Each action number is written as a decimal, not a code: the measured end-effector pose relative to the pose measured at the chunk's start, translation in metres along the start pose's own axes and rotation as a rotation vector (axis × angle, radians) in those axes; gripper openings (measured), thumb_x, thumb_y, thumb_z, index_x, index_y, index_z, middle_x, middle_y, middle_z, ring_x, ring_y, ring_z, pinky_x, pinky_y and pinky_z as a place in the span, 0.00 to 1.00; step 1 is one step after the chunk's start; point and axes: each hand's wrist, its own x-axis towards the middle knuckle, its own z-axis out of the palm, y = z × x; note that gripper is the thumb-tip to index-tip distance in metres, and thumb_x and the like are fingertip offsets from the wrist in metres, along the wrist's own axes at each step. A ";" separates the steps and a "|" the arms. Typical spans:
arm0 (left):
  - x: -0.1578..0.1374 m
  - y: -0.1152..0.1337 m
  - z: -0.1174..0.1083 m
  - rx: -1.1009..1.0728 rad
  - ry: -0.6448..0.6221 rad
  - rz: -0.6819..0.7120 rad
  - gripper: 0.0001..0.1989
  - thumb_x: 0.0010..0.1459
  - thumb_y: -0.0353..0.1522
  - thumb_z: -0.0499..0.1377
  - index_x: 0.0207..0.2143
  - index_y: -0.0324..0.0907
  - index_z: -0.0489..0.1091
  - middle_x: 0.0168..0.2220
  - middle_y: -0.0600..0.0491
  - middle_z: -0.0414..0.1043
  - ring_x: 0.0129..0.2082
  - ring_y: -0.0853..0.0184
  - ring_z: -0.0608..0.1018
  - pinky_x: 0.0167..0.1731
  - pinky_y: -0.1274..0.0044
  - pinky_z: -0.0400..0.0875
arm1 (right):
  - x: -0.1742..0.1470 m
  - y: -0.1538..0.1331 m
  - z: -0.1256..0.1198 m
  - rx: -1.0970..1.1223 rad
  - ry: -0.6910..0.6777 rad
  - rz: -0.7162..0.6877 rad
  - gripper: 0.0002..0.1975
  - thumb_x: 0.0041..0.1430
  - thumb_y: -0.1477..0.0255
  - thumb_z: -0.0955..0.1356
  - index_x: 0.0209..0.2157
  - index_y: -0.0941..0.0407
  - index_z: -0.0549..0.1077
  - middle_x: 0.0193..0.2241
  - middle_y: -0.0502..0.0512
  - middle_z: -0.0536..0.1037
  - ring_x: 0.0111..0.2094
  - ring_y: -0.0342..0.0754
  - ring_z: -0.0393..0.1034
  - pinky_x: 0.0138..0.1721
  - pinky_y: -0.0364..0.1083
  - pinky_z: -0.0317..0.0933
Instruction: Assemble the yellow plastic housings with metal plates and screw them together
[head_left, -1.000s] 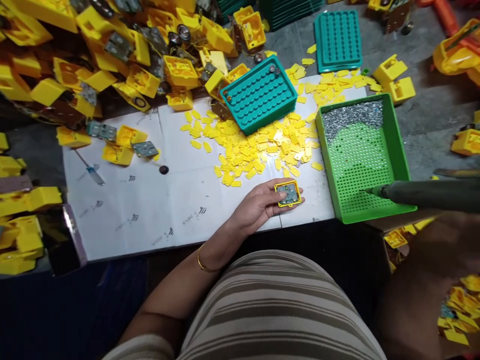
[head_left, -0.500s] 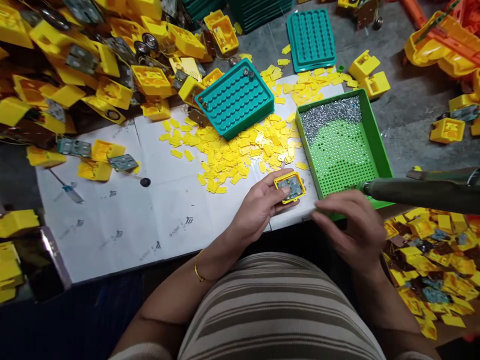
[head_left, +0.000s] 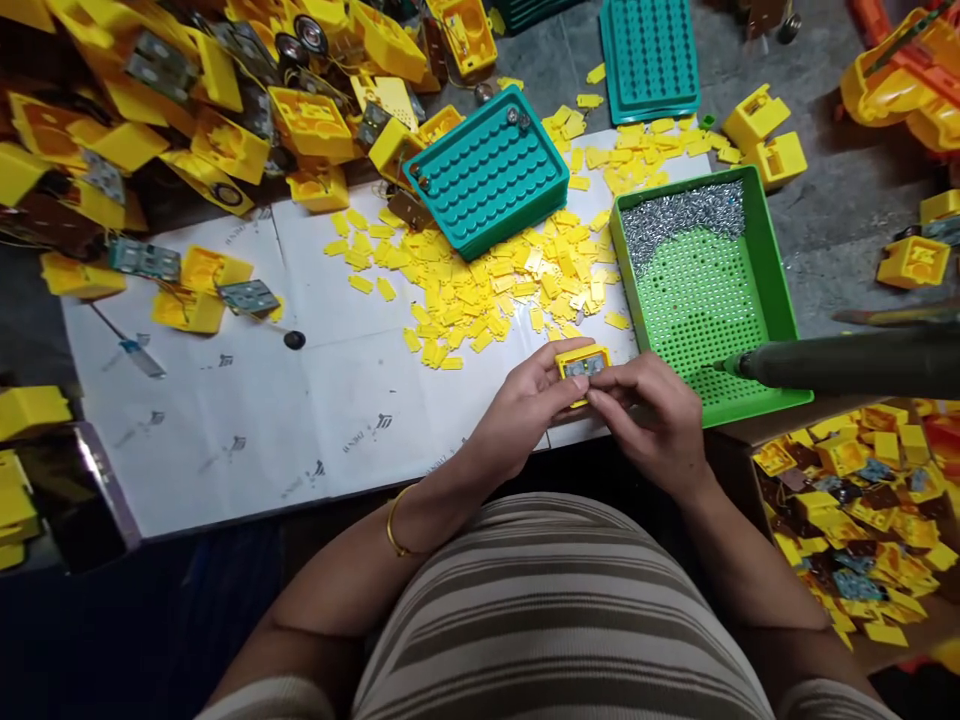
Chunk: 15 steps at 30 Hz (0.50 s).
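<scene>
My left hand (head_left: 517,415) is wrapped round a small yellow plastic housing (head_left: 576,352), its thumb across the open face. Inside the housing lies a grey-green circuit board (head_left: 576,369), partly covered by fingers. From the other side my right hand (head_left: 656,415) meets the housing's right edge with thumb and forefinger pinched; whatever is between those fingertips is too small to make out. Just beyond the right hand stands a green perforated tray (head_left: 630,300) with a heap of small silvery screws (head_left: 686,215) at its far end. A dark powered screwdriver (head_left: 847,368) reaches over the tray from the right.
Small yellow plates (head_left: 480,290) lie scattered on the white paper (head_left: 322,420). Teal moulded trays (head_left: 491,170) stand behind them. Yellow housings with wires and boards pile up at left (head_left: 315,120) and fill a box (head_left: 847,500) at right. A screwdriver (head_left: 139,355) lies at left.
My right hand has moved left from beside the green tray to the housing, and its fingertips now meet it. My left hand still holds the housing. The whole view has shifted slightly.
</scene>
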 end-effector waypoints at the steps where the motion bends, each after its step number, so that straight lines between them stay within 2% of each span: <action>1: 0.000 0.001 -0.001 -0.029 -0.008 -0.037 0.18 0.53 0.29 0.63 0.47 0.41 0.70 0.39 0.51 0.76 0.42 0.63 0.78 0.51 0.64 0.70 | 0.000 0.001 -0.001 0.067 -0.009 0.025 0.05 0.60 0.77 0.68 0.39 0.55 0.73 0.29 0.48 0.71 0.28 0.41 0.67 0.29 0.41 0.65; 4: 0.001 0.004 -0.004 -0.102 -0.026 -0.095 0.16 0.53 0.27 0.62 0.46 0.40 0.71 0.39 0.51 0.76 0.39 0.65 0.78 0.52 0.62 0.70 | 0.001 0.001 -0.009 0.160 -0.003 0.100 0.09 0.60 0.77 0.68 0.42 0.54 0.73 0.33 0.50 0.71 0.28 0.39 0.68 0.28 0.40 0.66; 8: 0.001 0.004 -0.004 -0.132 -0.013 -0.083 0.15 0.52 0.26 0.62 0.44 0.41 0.72 0.38 0.52 0.76 0.37 0.67 0.78 0.50 0.64 0.71 | 0.003 0.000 -0.013 0.053 -0.052 0.085 0.10 0.58 0.76 0.70 0.43 0.55 0.73 0.36 0.52 0.69 0.30 0.39 0.68 0.30 0.40 0.68; 12: 0.000 0.003 -0.003 -0.069 0.016 -0.026 0.17 0.53 0.26 0.62 0.46 0.42 0.71 0.41 0.53 0.76 0.38 0.69 0.78 0.49 0.68 0.71 | 0.003 0.000 -0.008 -0.005 -0.095 0.064 0.09 0.58 0.75 0.70 0.42 0.55 0.72 0.37 0.53 0.67 0.30 0.40 0.67 0.29 0.41 0.69; 15: -0.002 0.003 -0.004 -0.010 -0.003 0.004 0.20 0.52 0.26 0.62 0.50 0.42 0.70 0.43 0.51 0.76 0.44 0.65 0.77 0.51 0.68 0.69 | 0.003 -0.001 -0.006 -0.086 -0.090 0.032 0.16 0.60 0.74 0.68 0.50 0.55 0.68 0.43 0.57 0.67 0.29 0.40 0.67 0.30 0.43 0.70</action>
